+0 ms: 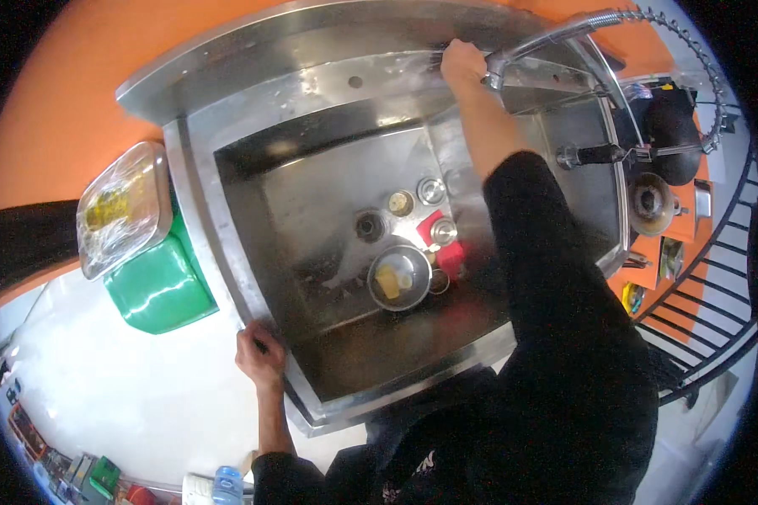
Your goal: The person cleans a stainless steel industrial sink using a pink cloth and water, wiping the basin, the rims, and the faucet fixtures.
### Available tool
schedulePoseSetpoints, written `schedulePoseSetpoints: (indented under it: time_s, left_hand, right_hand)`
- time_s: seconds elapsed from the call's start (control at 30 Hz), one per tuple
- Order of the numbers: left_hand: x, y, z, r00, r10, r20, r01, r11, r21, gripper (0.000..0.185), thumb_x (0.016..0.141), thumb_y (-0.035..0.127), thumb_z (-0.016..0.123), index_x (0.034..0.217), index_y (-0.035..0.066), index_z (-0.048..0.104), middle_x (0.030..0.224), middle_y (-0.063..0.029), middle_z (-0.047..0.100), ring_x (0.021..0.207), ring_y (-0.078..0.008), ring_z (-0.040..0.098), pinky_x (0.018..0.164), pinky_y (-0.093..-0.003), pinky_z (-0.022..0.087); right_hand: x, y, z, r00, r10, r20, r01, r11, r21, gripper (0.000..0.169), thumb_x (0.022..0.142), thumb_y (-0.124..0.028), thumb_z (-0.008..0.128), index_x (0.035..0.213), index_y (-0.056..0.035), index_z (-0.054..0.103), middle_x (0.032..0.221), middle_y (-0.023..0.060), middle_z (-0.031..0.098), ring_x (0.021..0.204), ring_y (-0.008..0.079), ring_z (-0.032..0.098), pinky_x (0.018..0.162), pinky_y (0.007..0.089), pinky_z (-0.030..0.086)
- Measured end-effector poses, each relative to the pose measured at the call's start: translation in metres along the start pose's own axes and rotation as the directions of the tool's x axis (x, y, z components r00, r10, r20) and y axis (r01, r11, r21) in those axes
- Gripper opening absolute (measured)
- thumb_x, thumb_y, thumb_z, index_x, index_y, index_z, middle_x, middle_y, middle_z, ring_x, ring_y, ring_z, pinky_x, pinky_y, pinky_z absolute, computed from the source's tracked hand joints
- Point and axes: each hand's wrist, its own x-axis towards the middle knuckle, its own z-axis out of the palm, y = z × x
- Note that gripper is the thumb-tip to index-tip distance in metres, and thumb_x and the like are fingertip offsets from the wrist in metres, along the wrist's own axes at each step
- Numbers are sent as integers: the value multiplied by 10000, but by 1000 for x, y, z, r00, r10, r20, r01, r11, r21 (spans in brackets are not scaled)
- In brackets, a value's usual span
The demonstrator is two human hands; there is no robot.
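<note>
My right hand (464, 66) is closed at the base of the spring-neck faucet (494, 74) on the sink's back ledge; the part under its fingers is hidden. My left hand (261, 355) is curled at the left rim of the stainless steel sink (232, 278), with nothing visible in it. Down in the basin stands a metal bowl (400, 300) holding a yellow sponge (388, 281). Beside it, small round metal containers (431, 190) and a red cloth (450, 257) lie near the drain (370, 225).
A spray head (597, 155) hangs over the second basin at right. Left of the sink, a film-wrapped clear container (126, 208) sits by a green bin (161, 284). A metal pan (650, 203) is on the orange counter, near a black railing (710, 325).
</note>
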Motion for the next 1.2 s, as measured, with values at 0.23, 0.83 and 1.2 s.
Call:
schedulePoseSetpoints:
  time_s: [0.23, 0.83, 1.2]
  left_hand:
    - [7, 6, -4, 998, 62, -33, -60, 997, 57, 166, 796, -26, 551, 917, 80, 594, 696, -77, 573, 554, -243, 588, 469, -349, 460]
    - [-5, -13, 16, 981, -184, -64, 177, 978, -108, 81, 810, 32, 588, 787, 88, 534, 646, -89, 548, 504, -260, 570, 435, -369, 447]
    - [10, 10, 2, 990, 105, -90, -93, 987, 132, 83, 783, 0, 566, 837, 63, 568, 756, -96, 613, 625, -274, 613, 536, -355, 485]
  right_hand:
    - [-11, -5, 18, 985, -172, -17, 169, 980, -110, 270, 869, -162, 467, 964, -18, 675, 980, 239, 650, 936, 372, 643, 808, 459, 519]
    - [-32, -21, 11, 989, -125, 77, 125, 992, 5, 304, 888, -219, 427, 988, -52, 661, 1024, 245, 629, 985, 401, 604, 832, 483, 486]
    - [-391, 93, 164, 616, -611, 497, 123, 698, 705, 193, 844, -110, 564, 1003, -20, 627, 861, 168, 646, 810, 306, 626, 742, 388, 482]
